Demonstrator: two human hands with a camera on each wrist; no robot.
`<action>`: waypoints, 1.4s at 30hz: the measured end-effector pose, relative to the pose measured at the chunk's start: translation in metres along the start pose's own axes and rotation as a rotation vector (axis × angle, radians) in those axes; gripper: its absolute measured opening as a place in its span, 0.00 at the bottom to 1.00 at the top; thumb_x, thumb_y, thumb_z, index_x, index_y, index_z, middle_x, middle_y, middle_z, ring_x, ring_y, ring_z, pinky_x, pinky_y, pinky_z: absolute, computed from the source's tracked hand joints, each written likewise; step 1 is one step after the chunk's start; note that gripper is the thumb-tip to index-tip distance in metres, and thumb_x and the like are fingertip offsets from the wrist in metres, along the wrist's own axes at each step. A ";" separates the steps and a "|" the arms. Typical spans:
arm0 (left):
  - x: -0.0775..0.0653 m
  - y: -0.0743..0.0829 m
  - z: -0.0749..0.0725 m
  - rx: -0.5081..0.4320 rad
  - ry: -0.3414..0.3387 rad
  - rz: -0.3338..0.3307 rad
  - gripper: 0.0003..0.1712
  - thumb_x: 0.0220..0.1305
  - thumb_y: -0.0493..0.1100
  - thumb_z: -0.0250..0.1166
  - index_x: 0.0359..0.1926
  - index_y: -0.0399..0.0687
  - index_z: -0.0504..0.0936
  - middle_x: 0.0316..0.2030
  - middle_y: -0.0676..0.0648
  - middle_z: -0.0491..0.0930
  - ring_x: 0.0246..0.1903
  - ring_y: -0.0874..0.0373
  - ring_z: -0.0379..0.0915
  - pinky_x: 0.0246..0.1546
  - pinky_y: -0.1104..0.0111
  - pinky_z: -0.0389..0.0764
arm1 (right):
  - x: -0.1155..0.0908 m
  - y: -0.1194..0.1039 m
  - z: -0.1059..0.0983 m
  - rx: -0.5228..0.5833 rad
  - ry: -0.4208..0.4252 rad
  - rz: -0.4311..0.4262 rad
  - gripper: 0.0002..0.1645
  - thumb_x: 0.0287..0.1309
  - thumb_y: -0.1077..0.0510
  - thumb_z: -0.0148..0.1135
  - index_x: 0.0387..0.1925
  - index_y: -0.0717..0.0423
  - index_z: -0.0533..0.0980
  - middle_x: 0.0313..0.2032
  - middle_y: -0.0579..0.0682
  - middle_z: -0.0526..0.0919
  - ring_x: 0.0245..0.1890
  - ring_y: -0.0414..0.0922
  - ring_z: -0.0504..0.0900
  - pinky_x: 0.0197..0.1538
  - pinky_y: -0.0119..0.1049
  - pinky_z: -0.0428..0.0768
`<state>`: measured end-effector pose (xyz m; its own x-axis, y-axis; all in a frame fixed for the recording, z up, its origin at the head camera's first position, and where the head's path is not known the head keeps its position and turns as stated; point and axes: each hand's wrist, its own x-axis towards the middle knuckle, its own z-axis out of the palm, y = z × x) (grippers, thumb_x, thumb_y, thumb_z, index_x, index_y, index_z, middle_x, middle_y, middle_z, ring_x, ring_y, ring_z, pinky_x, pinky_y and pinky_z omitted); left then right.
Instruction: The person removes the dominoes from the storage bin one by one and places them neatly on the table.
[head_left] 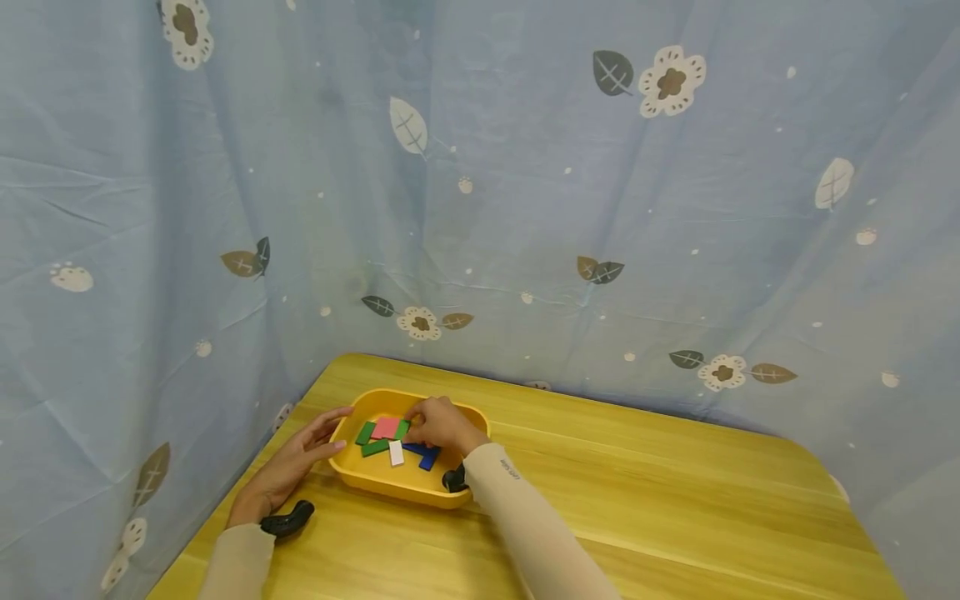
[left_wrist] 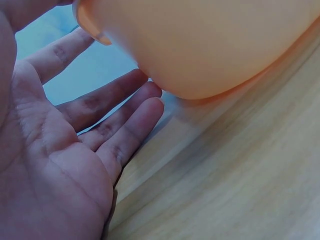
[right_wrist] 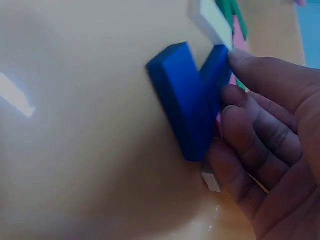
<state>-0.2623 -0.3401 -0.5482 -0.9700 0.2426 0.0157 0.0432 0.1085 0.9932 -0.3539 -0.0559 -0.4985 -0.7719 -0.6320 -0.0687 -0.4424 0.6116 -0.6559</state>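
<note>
A yellow plastic tub [head_left: 397, 492] holds several flat rectangular blocks: a pink block [head_left: 386, 427], a white block [head_left: 396, 453], green blocks [head_left: 375, 447] and blue blocks [head_left: 429, 458]. My left hand [head_left: 296, 454] is at the tub's left end, fingers extended, their tips by its outer wall [left_wrist: 200, 50]. Inside the tub, my right hand [head_left: 442, 423] has bent fingers. In the right wrist view, its thumb and fingertips are at the rear blue block [right_wrist: 214, 75], seemingly pinching it. Another blue block [right_wrist: 180, 100] leans across that one. The fingers hide part of the pile.
The tub stands on a yellow wood-grain table [head_left: 637, 483], towards its left edge. A blue patterned curtain [head_left: 525, 208] hangs behind and to the left. Black straps with devices [head_left: 288, 521] are on the wrists.
</note>
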 end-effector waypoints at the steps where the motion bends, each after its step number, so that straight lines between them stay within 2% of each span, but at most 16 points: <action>1: 0.000 -0.001 0.000 0.001 0.000 0.002 0.35 0.77 0.44 0.61 0.79 0.60 0.61 0.78 0.44 0.54 0.66 0.66 0.63 0.58 0.74 0.72 | 0.000 0.000 0.001 -0.014 0.005 0.003 0.22 0.63 0.55 0.74 0.57 0.57 0.84 0.19 0.48 0.82 0.16 0.41 0.76 0.25 0.29 0.77; 6: 0.001 -0.002 0.000 -0.004 0.005 0.008 0.35 0.76 0.43 0.61 0.79 0.59 0.62 0.77 0.43 0.55 0.66 0.66 0.64 0.58 0.75 0.72 | 0.000 0.000 0.003 -0.039 0.020 -0.002 0.21 0.61 0.53 0.75 0.54 0.55 0.85 0.18 0.44 0.80 0.16 0.40 0.77 0.23 0.30 0.76; 12: 0.000 0.000 0.001 -0.001 0.003 0.002 0.35 0.76 0.44 0.62 0.79 0.59 0.62 0.77 0.43 0.56 0.65 0.67 0.64 0.58 0.76 0.72 | -0.003 0.004 0.003 -0.006 -0.007 -0.010 0.19 0.61 0.53 0.75 0.52 0.53 0.86 0.21 0.45 0.80 0.18 0.41 0.77 0.25 0.30 0.76; 15: -0.001 0.000 0.001 0.000 0.004 0.000 0.35 0.76 0.44 0.62 0.79 0.59 0.62 0.77 0.43 0.56 0.65 0.67 0.64 0.58 0.76 0.71 | -0.002 0.004 0.003 -0.007 -0.023 -0.009 0.21 0.60 0.53 0.76 0.54 0.53 0.85 0.22 0.44 0.80 0.19 0.41 0.78 0.26 0.30 0.76; 19: -0.001 0.001 0.000 -0.002 0.006 -0.006 0.35 0.76 0.43 0.62 0.79 0.59 0.62 0.77 0.44 0.55 0.70 0.58 0.60 0.58 0.76 0.71 | -0.001 0.003 0.003 -0.038 -0.019 0.002 0.26 0.57 0.49 0.78 0.56 0.53 0.84 0.23 0.43 0.80 0.21 0.40 0.78 0.30 0.33 0.78; 20: -0.001 0.001 0.000 -0.003 0.007 -0.007 0.35 0.76 0.44 0.62 0.79 0.59 0.62 0.77 0.44 0.55 0.72 0.55 0.57 0.58 0.77 0.71 | -0.001 0.003 0.003 -0.054 -0.015 0.005 0.27 0.56 0.48 0.79 0.55 0.52 0.85 0.24 0.42 0.81 0.23 0.39 0.77 0.36 0.33 0.80; 24: -0.001 0.001 0.000 -0.004 0.004 -0.008 0.35 0.76 0.45 0.63 0.79 0.60 0.62 0.79 0.45 0.52 0.77 0.44 0.46 0.58 0.78 0.68 | 0.000 0.001 0.005 -0.131 0.011 0.012 0.28 0.52 0.44 0.80 0.52 0.51 0.86 0.31 0.40 0.85 0.27 0.37 0.76 0.44 0.33 0.80; 26: -0.001 0.002 0.000 -0.006 0.001 -0.007 0.36 0.75 0.46 0.63 0.79 0.60 0.61 0.79 0.46 0.51 0.77 0.42 0.43 0.57 0.79 0.67 | 0.001 0.000 0.005 -0.160 0.021 0.014 0.27 0.52 0.43 0.81 0.51 0.50 0.86 0.34 0.40 0.86 0.30 0.36 0.75 0.45 0.31 0.79; 27: -0.001 0.002 0.000 -0.008 -0.001 -0.006 0.36 0.75 0.46 0.63 0.79 0.60 0.61 0.79 0.45 0.51 0.77 0.42 0.43 0.57 0.79 0.67 | 0.001 -0.001 0.006 -0.167 0.024 0.013 0.27 0.52 0.43 0.81 0.51 0.50 0.86 0.35 0.41 0.86 0.29 0.37 0.76 0.40 0.31 0.79; 28: -0.001 0.002 0.000 -0.010 -0.002 -0.005 0.36 0.75 0.46 0.63 0.79 0.59 0.61 0.79 0.45 0.51 0.77 0.42 0.43 0.57 0.79 0.68 | 0.001 -0.001 0.006 -0.178 0.025 0.012 0.27 0.52 0.43 0.81 0.51 0.50 0.86 0.36 0.41 0.86 0.30 0.38 0.77 0.41 0.31 0.79; 30: -0.001 0.002 0.000 -0.013 -0.004 -0.006 0.36 0.76 0.45 0.63 0.79 0.60 0.61 0.79 0.45 0.52 0.77 0.42 0.44 0.58 0.78 0.69 | 0.002 -0.001 0.007 -0.201 0.027 0.006 0.27 0.52 0.43 0.80 0.51 0.49 0.87 0.38 0.41 0.87 0.32 0.38 0.77 0.46 0.31 0.79; 32: 0.000 0.003 0.000 -0.007 -0.002 -0.008 0.36 0.76 0.46 0.63 0.79 0.60 0.61 0.79 0.45 0.52 0.77 0.42 0.43 0.61 0.74 0.68 | 0.003 -0.001 0.008 -0.227 0.028 0.000 0.27 0.52 0.42 0.80 0.51 0.49 0.87 0.40 0.40 0.87 0.34 0.38 0.78 0.51 0.34 0.79; 35: 0.002 0.003 0.001 0.008 -0.011 0.001 0.36 0.76 0.46 0.62 0.79 0.59 0.60 0.80 0.45 0.49 0.78 0.41 0.40 0.70 0.58 0.62 | 0.003 0.000 0.009 -0.255 0.042 0.004 0.28 0.51 0.40 0.80 0.50 0.48 0.87 0.42 0.40 0.87 0.34 0.38 0.77 0.54 0.34 0.78; 38: 0.003 0.002 0.001 0.002 -0.016 0.007 0.35 0.76 0.45 0.62 0.79 0.59 0.61 0.80 0.45 0.48 0.79 0.41 0.36 0.73 0.43 0.51 | 0.003 0.001 0.009 -0.242 0.051 0.012 0.28 0.52 0.40 0.80 0.50 0.49 0.86 0.38 0.40 0.86 0.32 0.37 0.76 0.48 0.31 0.79; 40: 0.002 0.001 0.001 -0.003 -0.015 0.009 0.35 0.76 0.45 0.62 0.79 0.59 0.61 0.81 0.45 0.47 0.79 0.40 0.36 0.73 0.40 0.47 | 0.002 0.000 0.008 -0.212 0.042 0.013 0.28 0.54 0.41 0.79 0.52 0.49 0.86 0.35 0.39 0.84 0.29 0.37 0.76 0.41 0.29 0.78; 42: 0.001 0.001 0.000 -0.003 -0.006 0.005 0.35 0.76 0.45 0.62 0.78 0.60 0.62 0.80 0.47 0.48 0.79 0.41 0.38 0.72 0.43 0.51 | 0.002 -0.001 0.007 -0.167 0.032 0.002 0.27 0.55 0.43 0.78 0.53 0.51 0.85 0.32 0.39 0.84 0.27 0.36 0.78 0.37 0.28 0.79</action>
<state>-0.2630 -0.3402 -0.5470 -0.9683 0.2491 0.0201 0.0476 0.1046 0.9934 -0.3518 -0.0609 -0.5029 -0.7859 -0.6168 -0.0446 -0.5083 0.6854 -0.5214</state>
